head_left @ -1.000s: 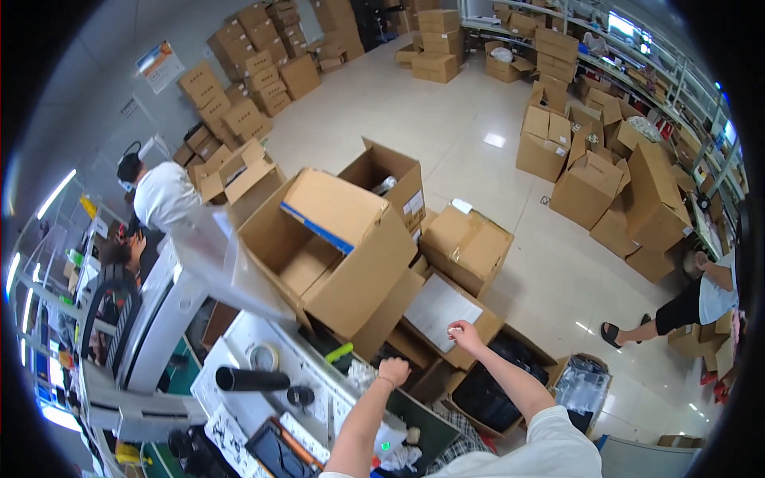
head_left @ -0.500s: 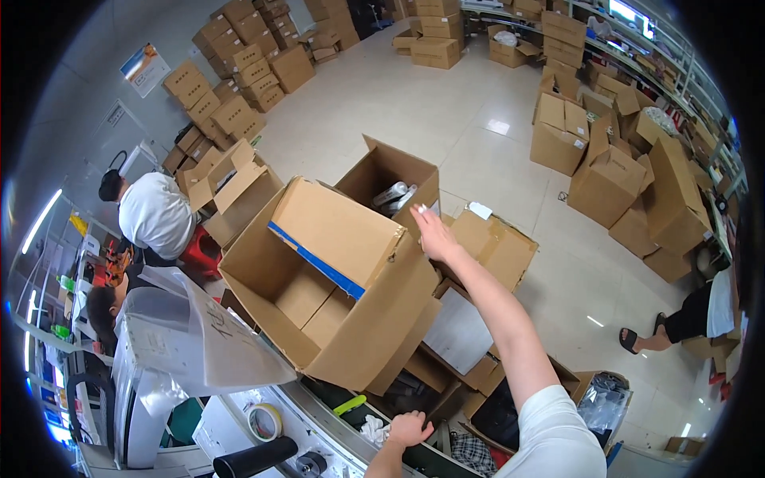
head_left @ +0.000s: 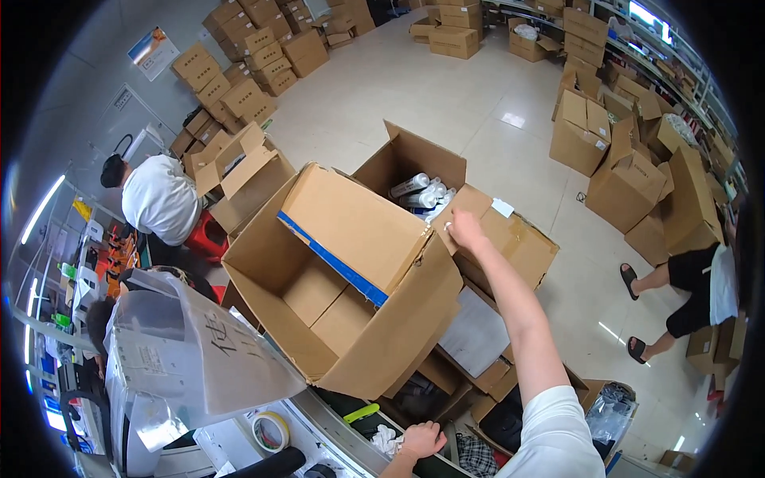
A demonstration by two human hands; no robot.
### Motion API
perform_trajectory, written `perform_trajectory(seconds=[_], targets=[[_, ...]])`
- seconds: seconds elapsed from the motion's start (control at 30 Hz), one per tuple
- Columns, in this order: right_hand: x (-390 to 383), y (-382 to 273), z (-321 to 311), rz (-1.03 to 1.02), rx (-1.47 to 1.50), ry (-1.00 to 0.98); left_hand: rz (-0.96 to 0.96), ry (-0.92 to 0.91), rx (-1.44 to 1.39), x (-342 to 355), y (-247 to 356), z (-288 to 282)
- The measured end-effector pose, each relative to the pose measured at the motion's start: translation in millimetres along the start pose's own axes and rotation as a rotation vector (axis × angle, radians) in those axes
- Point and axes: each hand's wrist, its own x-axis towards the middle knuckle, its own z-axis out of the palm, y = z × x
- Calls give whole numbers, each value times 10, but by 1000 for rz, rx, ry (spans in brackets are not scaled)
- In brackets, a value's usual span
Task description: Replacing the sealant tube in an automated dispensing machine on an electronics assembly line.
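My right grip (head_left: 464,229) is hanging beside an open brown carton (head_left: 437,159), fingers partly curled; white is showing at the tips, but I am not managing to tell whether they are holding anything. Inside that carton, several white tubes (head_left: 410,186) are lying together, smooth, cylindrical, catching light. My left grip (head_left: 424,440) is resting, loosely bent, near crumpled white tissue (head_left: 386,440); its hold is remaining unreadable. A larger carton (head_left: 351,223), blue-edged on its flap, is standing just left of the tubes.
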Motion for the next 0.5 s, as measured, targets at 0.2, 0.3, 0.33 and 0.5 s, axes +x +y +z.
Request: perform_trajectory(seconds=[0.2, 0.3, 0.33, 0.5], targets=[[426, -163, 385, -114, -141, -2, 58, 75, -8, 40, 17, 27], [650, -242, 546, -156, 10, -15, 38, 86, -14, 29, 12, 1], [800, -28, 570, -145, 61, -51, 62, 60, -18, 85, 65, -16], [1102, -26, 827, -60, 327, 101, 40, -112, -8, 111, 84, -88]])
